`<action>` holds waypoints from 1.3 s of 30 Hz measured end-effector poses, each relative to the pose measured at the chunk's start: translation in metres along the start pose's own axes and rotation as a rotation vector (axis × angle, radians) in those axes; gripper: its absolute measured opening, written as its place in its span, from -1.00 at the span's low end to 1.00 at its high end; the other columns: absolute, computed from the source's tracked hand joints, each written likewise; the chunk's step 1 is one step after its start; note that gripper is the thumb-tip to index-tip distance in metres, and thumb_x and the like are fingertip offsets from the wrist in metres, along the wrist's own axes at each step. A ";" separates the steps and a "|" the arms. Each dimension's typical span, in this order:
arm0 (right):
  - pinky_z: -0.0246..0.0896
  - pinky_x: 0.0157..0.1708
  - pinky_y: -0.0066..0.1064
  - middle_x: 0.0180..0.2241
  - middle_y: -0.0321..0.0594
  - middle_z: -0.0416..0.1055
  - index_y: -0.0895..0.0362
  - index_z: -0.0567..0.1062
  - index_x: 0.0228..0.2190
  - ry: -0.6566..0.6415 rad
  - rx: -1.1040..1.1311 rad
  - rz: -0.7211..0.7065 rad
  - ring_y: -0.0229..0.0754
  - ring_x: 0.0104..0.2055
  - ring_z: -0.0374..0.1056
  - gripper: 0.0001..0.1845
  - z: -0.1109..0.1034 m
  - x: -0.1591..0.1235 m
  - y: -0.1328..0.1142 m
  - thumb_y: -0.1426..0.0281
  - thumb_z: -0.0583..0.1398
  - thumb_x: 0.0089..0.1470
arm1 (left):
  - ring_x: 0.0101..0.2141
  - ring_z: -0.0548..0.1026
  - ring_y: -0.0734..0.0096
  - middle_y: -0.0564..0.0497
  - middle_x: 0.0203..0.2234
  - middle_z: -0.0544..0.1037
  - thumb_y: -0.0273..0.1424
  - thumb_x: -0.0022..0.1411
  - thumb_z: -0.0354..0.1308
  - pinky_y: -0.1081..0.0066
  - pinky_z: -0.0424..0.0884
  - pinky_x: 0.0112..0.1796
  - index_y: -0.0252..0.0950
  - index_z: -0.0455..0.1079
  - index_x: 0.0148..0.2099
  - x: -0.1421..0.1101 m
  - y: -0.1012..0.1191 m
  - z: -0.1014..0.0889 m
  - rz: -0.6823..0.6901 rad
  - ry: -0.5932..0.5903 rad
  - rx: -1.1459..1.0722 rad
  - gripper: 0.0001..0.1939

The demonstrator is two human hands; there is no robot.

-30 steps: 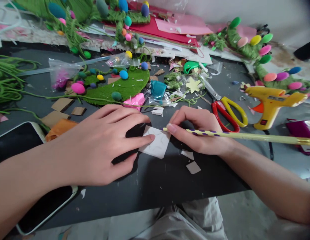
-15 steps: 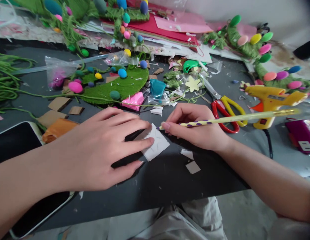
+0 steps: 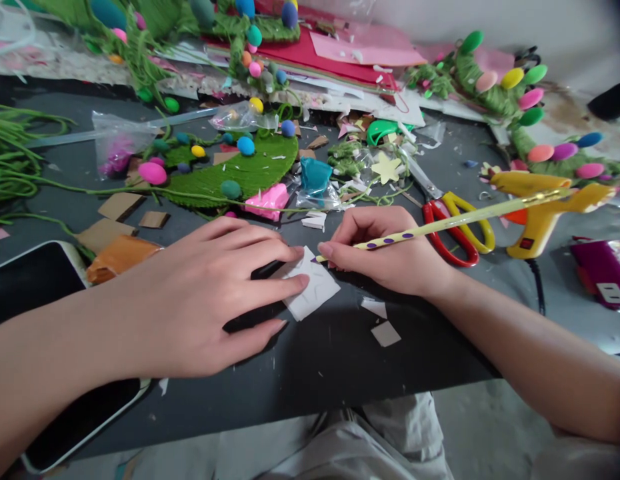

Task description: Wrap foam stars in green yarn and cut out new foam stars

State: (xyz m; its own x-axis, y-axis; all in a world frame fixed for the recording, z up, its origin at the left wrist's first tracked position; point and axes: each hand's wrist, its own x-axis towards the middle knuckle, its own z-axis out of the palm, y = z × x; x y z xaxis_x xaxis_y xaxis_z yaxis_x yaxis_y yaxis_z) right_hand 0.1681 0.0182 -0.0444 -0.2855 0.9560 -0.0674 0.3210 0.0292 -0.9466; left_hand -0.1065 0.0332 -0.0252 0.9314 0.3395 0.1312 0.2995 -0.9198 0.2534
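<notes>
A small white square of paper [image 3: 315,293] lies on the dark table in front of me, with faint pencil lines on it. My left hand [image 3: 205,300] rests flat with its fingers spread, and the fingertips press on the paper's left side. In my right hand [image 3: 380,250] is a pale yellow pencil [image 3: 470,217] with purple spots, pinched near its point. Its tip touches the paper's upper right edge, and its back end slants up to the right. Two white paper scraps [image 3: 386,333] lie just right of the square.
Red and yellow scissors [image 3: 450,247] and a yellow glue gun [image 3: 535,233] lie to the right. A phone [image 3: 35,280] is partly under my left forearm. Behind are a green yarn-covered leaf shape [image 3: 260,167], a teal clay packet [image 3: 315,177] and a pale yellow star [image 3: 387,168].
The pencil's back end has swung upward and a little left, over the glue gun. A curved line on the paper shows more plainly. My left hand has barely moved.
</notes>
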 end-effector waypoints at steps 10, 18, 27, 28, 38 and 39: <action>0.14 -0.57 -0.45 -0.55 -0.28 0.52 0.15 0.52 -0.51 0.022 0.007 0.010 -0.29 -0.53 0.35 -0.61 0.001 -0.001 0.000 0.21 0.53 0.05 | 0.10 0.54 -0.04 -0.15 0.12 0.58 -0.32 0.45 0.14 -0.07 0.39 0.08 -0.15 0.53 0.18 0.001 0.001 0.002 -0.005 0.002 -0.017 -0.68; 0.15 -0.57 -0.46 -0.54 -0.28 0.53 0.15 0.53 -0.51 0.010 0.006 0.005 -0.29 -0.52 0.36 -0.62 -0.001 -0.001 0.001 0.23 0.53 0.05 | 0.11 0.53 -0.04 -0.14 0.14 0.58 -0.31 0.43 0.17 -0.06 0.38 0.12 -0.12 0.52 0.20 0.000 0.001 0.001 -0.019 -0.009 -0.041 -0.65; 0.17 -0.57 -0.45 -0.54 -0.27 0.55 0.15 0.54 -0.52 -0.051 0.010 0.009 -0.29 -0.52 0.37 -0.63 -0.001 0.000 0.000 0.23 0.54 0.04 | 0.13 0.53 -0.07 -0.18 0.15 0.55 -0.30 0.44 0.15 -0.11 0.39 0.12 -0.13 0.53 0.21 -0.001 0.002 0.003 -0.033 0.006 -0.029 -0.65; 0.19 -0.57 -0.45 -0.53 -0.26 0.56 0.15 0.54 -0.52 -0.065 0.020 0.010 -0.28 -0.52 0.38 -0.63 -0.001 0.000 0.001 0.23 0.55 0.03 | 0.14 0.52 -0.08 -0.19 0.16 0.55 -0.30 0.45 0.14 -0.12 0.39 0.11 -0.13 0.53 0.21 -0.001 0.002 0.003 -0.033 0.006 -0.026 -0.65; 0.35 -0.54 -0.37 -0.53 -0.28 0.58 0.08 0.51 -0.50 0.157 0.128 -0.011 -0.24 -0.55 0.43 -0.57 0.001 0.000 0.000 0.09 0.54 0.03 | 0.19 0.49 -0.17 -0.21 0.23 0.51 -0.26 0.45 0.14 -0.18 0.41 0.11 -0.08 0.47 0.30 -0.001 0.002 0.008 -0.041 0.021 -0.001 -0.58; 0.34 -0.54 -0.37 -0.53 -0.28 0.57 0.08 0.52 -0.50 0.158 0.115 -0.016 -0.24 -0.55 0.43 -0.57 0.001 -0.001 0.000 0.09 0.54 0.03 | 0.18 0.49 -0.17 -0.22 0.23 0.51 -0.25 0.45 0.15 -0.17 0.42 0.11 -0.08 0.44 0.33 -0.001 0.002 0.008 -0.043 0.020 0.003 -0.55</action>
State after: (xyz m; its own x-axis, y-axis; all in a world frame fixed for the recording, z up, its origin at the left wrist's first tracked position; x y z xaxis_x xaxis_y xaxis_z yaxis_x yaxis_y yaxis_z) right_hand 0.1673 0.0169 -0.0442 -0.1415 0.9899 -0.0105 0.2093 0.0195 -0.9776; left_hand -0.1055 0.0292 -0.0323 0.9134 0.3827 0.1389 0.3400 -0.9047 0.2567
